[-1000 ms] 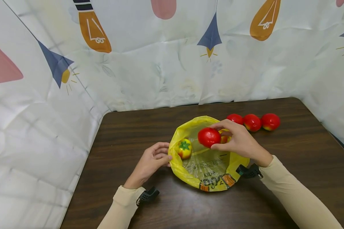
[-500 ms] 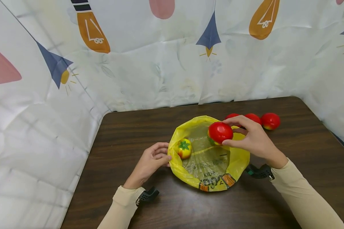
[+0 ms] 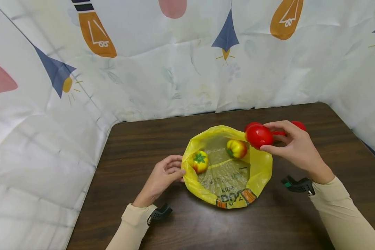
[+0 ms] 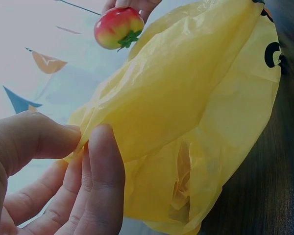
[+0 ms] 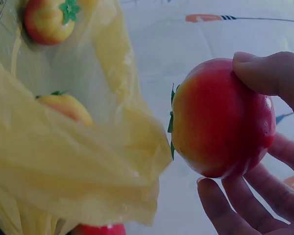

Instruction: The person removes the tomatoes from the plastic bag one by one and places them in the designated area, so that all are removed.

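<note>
**Two tomatoes (image 3: pixel 200 161) in a yellow plastic bag (image 3: pixel 261 172), plus a held tomato (image 3: pixel 258 136)**

So the right hand (image 3: pixel 295 149) has the held tomato gripped between thumb and fingers, up at the bag's right rim, on the side toward the table's (image 3: pixel 143 139) far right corner. Right wrist view puts it just outside the rim, green leaves (image 5: pixel 172 122) facing the plastic; can't tell if they touch. Left hand (image 3: pixel 160 178) pinches the bag's left rim, thumb against fingers. Inside, one tomato sits by the left wall, the other toward the far right wall. More red tomatoes (image 3: pixel 298 125) near the table's far edge, partly hidden behind the right hand.
</note>
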The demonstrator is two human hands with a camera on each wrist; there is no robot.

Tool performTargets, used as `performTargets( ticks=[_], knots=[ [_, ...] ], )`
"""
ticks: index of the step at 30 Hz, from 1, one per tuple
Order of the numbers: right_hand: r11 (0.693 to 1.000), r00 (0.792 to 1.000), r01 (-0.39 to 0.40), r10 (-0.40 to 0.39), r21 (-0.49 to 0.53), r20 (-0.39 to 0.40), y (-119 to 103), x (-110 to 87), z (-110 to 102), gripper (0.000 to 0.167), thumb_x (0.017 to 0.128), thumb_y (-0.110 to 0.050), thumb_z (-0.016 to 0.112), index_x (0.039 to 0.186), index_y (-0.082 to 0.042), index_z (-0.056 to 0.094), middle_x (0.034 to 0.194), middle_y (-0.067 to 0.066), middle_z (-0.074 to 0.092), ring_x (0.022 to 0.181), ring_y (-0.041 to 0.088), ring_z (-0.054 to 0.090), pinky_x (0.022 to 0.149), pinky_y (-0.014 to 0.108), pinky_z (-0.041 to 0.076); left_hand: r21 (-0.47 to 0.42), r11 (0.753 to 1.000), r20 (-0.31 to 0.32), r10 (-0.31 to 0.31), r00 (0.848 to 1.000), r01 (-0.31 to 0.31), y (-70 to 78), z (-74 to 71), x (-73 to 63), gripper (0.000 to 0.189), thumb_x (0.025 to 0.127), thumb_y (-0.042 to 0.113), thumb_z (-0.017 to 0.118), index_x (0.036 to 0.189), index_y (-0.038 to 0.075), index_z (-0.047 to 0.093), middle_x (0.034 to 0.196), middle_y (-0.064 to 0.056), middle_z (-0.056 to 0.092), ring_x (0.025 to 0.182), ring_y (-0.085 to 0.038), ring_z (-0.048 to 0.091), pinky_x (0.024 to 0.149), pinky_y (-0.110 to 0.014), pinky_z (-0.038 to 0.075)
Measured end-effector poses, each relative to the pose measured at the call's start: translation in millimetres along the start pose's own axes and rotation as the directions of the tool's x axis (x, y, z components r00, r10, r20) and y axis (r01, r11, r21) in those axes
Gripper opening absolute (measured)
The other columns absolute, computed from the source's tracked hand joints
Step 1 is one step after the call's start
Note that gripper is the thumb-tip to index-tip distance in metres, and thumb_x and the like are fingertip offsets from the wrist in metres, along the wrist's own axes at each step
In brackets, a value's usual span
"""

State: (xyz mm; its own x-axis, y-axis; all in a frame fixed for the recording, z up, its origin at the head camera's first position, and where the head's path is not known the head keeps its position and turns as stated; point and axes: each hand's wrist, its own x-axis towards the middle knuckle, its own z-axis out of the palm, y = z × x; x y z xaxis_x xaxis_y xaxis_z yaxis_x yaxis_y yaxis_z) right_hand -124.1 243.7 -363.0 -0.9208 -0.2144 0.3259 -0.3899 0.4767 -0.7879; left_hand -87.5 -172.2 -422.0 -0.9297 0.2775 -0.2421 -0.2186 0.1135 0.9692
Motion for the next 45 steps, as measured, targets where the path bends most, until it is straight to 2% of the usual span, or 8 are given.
performTargets(
  ticks=[6,17,23,30,34,37,42,45],
  knots=[
    [0.998,0.997,-0.037,0.034,-0.051,-0.068,7,-3.3,-10,0.063,0.076,0.002,0.089,0.132,-0.01,0.063,0.128,-0.006,0.059,0.103,-0.005,0.063,0.087,0.002,0.051,0.003,1.0,0.001,-0.003,1.0,0.003,-0.6,-0.4,0.0,0.051,0.094,0.012,0.075,0.14,0.007,0.054,0.125,-0.016,0.065,0.095,-0.017,0.072,0.081,-0.031,0.065],
    [0.989,0.984,-0.128,0.118,-0.07,-0.132,25,-7.4,-25,0.063,0.079,-0.003,0.088,0.136,-0.011,0.062,0.124,-0.021,0.055,0.103,-0.016,0.062,0.083,-0.001,0.049,0.014,1.0,-0.009,-0.018,1.0,0.018,-2.7,-0.5,0.0,0.052,0.094,0.014,0.076,0.14,0.008,0.054,0.125,-0.017,0.066,0.097,-0.018,0.073,0.083,-0.031,0.065],
    [0.986,0.978,-0.149,0.137,-0.069,-0.159,36,-8.8,-30,0.062,0.079,-0.003,0.088,0.135,-0.011,0.062,0.124,-0.02,0.056,0.1,-0.015,0.063,0.082,-0.001,0.05,0.019,1.0,-0.016,-0.014,1.0,0.014,-3.1,-1.4,-2.4,0.052,0.094,0.014,0.076,0.14,0.007,0.054,0.126,-0.018,0.066,0.097,-0.018,0.073,0.083,-0.031,0.065],
    [0.972,0.97,-0.19,0.164,-0.138,-0.178,49,-11.4,-37,0.06,0.08,-0.012,0.09,0.134,-0.014,0.064,0.126,-0.016,0.058,0.105,-0.01,0.055,0.085,-0.006,0.042,0.014,1.0,-0.013,-0.005,1.0,0.006,-1.2,-1.7,-2.2,0.051,0.094,0.014,0.075,0.14,0.008,0.053,0.126,-0.018,0.065,0.096,-0.016,0.073,0.083,-0.031,0.065],
    [0.959,0.968,-0.221,0.192,-0.18,-0.164,56,-14.5,-40,0.061,0.081,-0.019,0.09,0.135,-0.012,0.063,0.124,-0.022,0.056,0.105,-0.01,0.052,0.084,-0.008,0.039,0.017,1.0,-0.009,-0.005,1.0,0.005,-0.5,-1.4,-1.3,0.052,0.094,0.014,0.075,0.14,0.008,0.053,0.127,-0.018,0.065,0.097,-0.017,0.073,0.083,-0.031,0.065],
    [0.953,0.966,-0.232,0.203,-0.195,-0.159,60,-16.3,-40,0.061,0.081,-0.022,0.09,0.134,-0.011,0.063,0.124,-0.018,0.056,0.104,-0.009,0.052,0.082,-0.009,0.037,0.023,1.0,-0.01,-0.004,1.0,0.004,-0.1,-1.3,-0.6,0.052,0.094,0.014,0.075,0.141,0.007,0.053,0.127,-0.018,0.065,0.097,-0.017,0.073,0.083,-0.03,0.065],
    [0.949,0.967,-0.238,0.211,-0.209,-0.143,68,-17.6,-40,0.061,0.081,-0.024,0.09,0.134,-0.013,0.063,0.131,0.004,0.059,0.103,-0.011,0.051,0.082,-0.01,0.037,0.024,1.0,-0.01,-0.005,1.0,0.006,-0.1,-1.4,0.2,0.052,0.094,0.014,0.075,0.141,0.008,0.053,0.127,-0.019,0.065,0.098,-0.017,0.073,0.083,-0.03,0.065],
    [0.947,0.968,-0.238,0.214,-0.215,-0.131,73,-17.7,-40,0.063,0.081,-0.024,0.09,0.135,-0.011,0.062,0.134,0.011,0.058,0.103,-0.013,0.05,0.082,-0.01,0.037,0.022,1.0,-0.009,-0.007,1.0,0.007,-0.1,-1.5,0.3,0.052,0.094,0.015,0.075,0.141,0.008,0.053,0.127,-0.019,0.065,0.098,-0.017,0.073,0.084,-0.031,0.065]
  ],
)
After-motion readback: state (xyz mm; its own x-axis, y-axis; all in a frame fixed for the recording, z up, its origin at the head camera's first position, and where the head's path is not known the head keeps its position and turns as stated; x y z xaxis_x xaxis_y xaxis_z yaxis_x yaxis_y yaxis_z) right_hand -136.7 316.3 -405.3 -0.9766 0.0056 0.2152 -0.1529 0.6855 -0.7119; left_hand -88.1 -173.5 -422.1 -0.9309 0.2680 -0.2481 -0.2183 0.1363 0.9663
